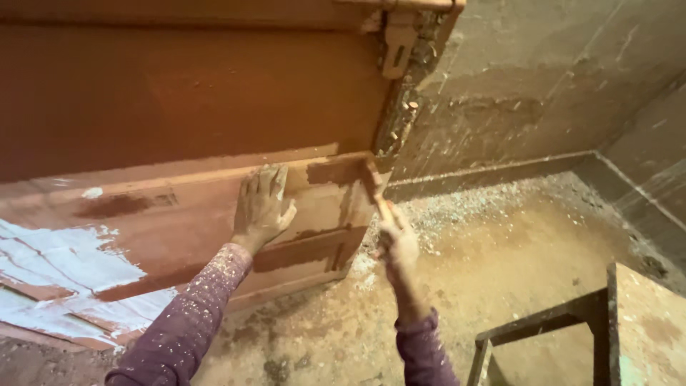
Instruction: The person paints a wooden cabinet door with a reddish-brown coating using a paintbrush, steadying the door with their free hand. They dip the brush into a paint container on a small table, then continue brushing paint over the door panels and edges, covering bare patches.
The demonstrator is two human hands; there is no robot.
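Starting at nine o'clock, you have white patches of old coating (64,268) on the lower part of the brown door panel (179,107), which leans across the upper left. Your left hand (262,207) lies open and flat, fingers spread, pressed against the panel's recessed lower section. Toward three o'clock of it, your right hand (397,243) is closed around the handle of a scraper (375,187), whose blade meets the panel's right edge near the bottom corner. At twelve o'clock above that edge, a metal hinge (397,44) sits on the door's side, just beside the rough plaster wall (543,78). Right of the door edge, the dusty floor (514,243) runs open to the wall's foot, littered with flakes. At four o'clock a stepladder (607,322) narrows your room on that side, standing well apart from both hands.
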